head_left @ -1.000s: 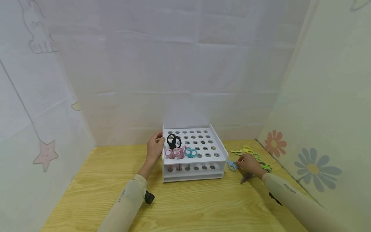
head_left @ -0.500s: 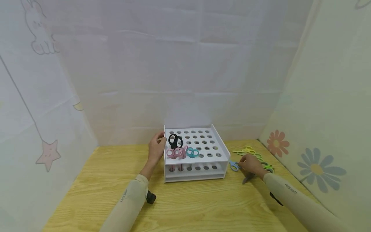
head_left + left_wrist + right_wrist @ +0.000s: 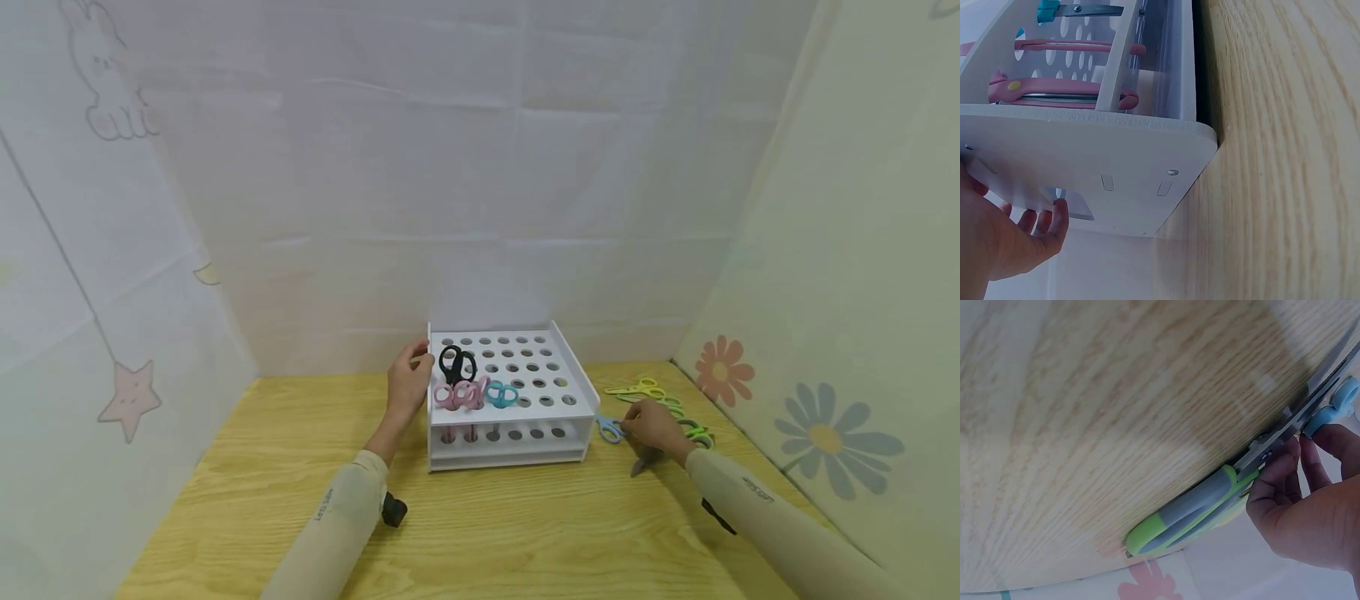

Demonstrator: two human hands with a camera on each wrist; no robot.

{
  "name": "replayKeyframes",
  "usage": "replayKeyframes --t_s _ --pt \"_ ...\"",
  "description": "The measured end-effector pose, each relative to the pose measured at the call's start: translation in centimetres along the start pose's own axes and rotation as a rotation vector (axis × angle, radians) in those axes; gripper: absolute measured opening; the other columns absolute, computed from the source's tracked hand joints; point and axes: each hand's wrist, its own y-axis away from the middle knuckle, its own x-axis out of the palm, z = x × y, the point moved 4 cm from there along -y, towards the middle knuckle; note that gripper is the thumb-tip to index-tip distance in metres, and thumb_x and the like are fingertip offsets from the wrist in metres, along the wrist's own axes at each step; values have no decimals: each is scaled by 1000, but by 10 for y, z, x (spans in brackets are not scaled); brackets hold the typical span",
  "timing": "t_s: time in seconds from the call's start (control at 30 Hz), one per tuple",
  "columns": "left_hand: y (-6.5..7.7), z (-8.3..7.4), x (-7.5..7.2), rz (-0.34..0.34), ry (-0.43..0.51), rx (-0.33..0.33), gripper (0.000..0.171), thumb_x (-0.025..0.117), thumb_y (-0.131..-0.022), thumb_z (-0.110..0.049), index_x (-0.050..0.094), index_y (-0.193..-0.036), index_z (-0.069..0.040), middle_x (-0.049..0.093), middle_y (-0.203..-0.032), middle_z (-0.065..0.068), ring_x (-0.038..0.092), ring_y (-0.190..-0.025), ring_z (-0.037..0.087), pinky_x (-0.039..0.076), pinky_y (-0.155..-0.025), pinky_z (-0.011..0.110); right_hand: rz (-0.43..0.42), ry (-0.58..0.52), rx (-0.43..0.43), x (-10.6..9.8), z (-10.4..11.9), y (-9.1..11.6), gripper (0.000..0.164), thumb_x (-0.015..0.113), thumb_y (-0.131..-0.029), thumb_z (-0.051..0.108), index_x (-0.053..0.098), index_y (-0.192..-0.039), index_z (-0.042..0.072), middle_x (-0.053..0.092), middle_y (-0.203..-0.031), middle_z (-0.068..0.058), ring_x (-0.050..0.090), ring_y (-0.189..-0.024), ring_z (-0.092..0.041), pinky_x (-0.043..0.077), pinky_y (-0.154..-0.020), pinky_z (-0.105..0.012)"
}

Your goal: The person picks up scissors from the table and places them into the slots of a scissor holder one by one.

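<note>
Work looks partly done: in the rack [image 3: 506,459] at mid-frame of the head view sit black scissors [image 3: 453,374], pink scissors [image 3: 452,402] and teal scissors [image 3: 501,400], with many holes [image 3: 547,401] free. Yellow scissors [image 3: 637,389], green scissors [image 3: 662,402] and grey-green scissors [image 3: 1200,492] lie at frame right, probably remaining. There the right hand [image 3: 654,425] pinches blue scissors [image 3: 1321,417]; well apart, the left hand [image 3: 407,383] touches the rack's left side, whether gripping I cannot tell

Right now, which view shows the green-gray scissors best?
The right wrist view: the green-gray scissors look big, handles and blades showing. The head view shows them small, partly behind the right grip; the left wrist view shows none.
</note>
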Motion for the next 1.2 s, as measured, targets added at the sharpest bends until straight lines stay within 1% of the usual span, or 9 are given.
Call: replayKeyframes --t_s 0.17,0.3,0.53,0.63,0.73,0.83,0.93,1.07,1.2 --pt "-1 0 1 5 4 5 43 56 -97 -18 61 -136 -1 63 -130 17 61 -116 35 49 -99 49 -6 -34 11 2 -4 0 14 68 -92 10 72 -85 -2 64 -75 -4 56 -64 -20 47 -55 -34" --pt "-1 0 1 6 5 10 43 56 -97 -19 61 -136 0 62 -131 17 61 -116 35 49 -99 49 -14 -65 24 1 -5 2 15 67 -94 10 70 -86 -3 61 -72 -4 54 -62 -19 45 -53 -32" --pt "0 0 1 -5 -8 4 42 56 -97 -20 63 -135 -2 64 -129 15 62 -114 33 50 -98 47 -30 -103 11 -7 -5 6 17 59 -99 8 65 -97 -8 63 -84 -11 56 -71 -23 48 -58 -35" --pt "0 -1 0 -1 0 4 42 56 -97 -19 63 -135 -2 64 -129 15 62 -114 34 50 -98 48 -22 -161 24 -10 -6 6 19 53 -103 7 59 -104 -11 64 -89 -16 63 -73 -25 52 -60 -36" --pt "-1 -1 0 -5 1 4 41 57 -97 -19 63 -134 -3 64 -129 15 62 -114 34 50 -98 48 -18 -254 20 -12 -6 6 19 50 -104 5 55 -107 -13 66 -92 -23 69 -72 -30 57 -60 -39" --pt "-2 0 0 -10 -2 10 40 57 -97 -17 64 -134 -3 64 -128 15 62 -113 34 50 -98 47 -14 -320 -1 -14 -5 6 20 50 -105 4 54 -110 -15 68 -95 -27 72 -73 -33 59 -61 -40" --pt "-3 1 0 -10 -7 20 40 58 -96 -16 64 -133 -2 65 -128 16 63 -113 34 50 -97 47 -2 -372 -17 -16 -4 8 25 50 -105 3 53 -117 -18 69 -97 -29 72 -77 -36 60 -64 -43" --pt "-3 2 1 -1 -6 23 42 57 -96 -18 64 -134 -2 64 -129 16 62 -114 34 50 -98 48 -11 -385 -38 -22 1 12 30 48 -105 2 52 -125 -20 68 -100 -29 71 -80 -38 60 -69 -48" --pt "-2 2 0 2 8 33 44 56 -96 -18 63 -135 -1 64 -129 16 62 -114 33 50 -98 48 -58 -368 -62 -32 7 15 31 48 -107 4 54 -125 -20 68 -104 -29 70 -84 -38 59 -72 -50"
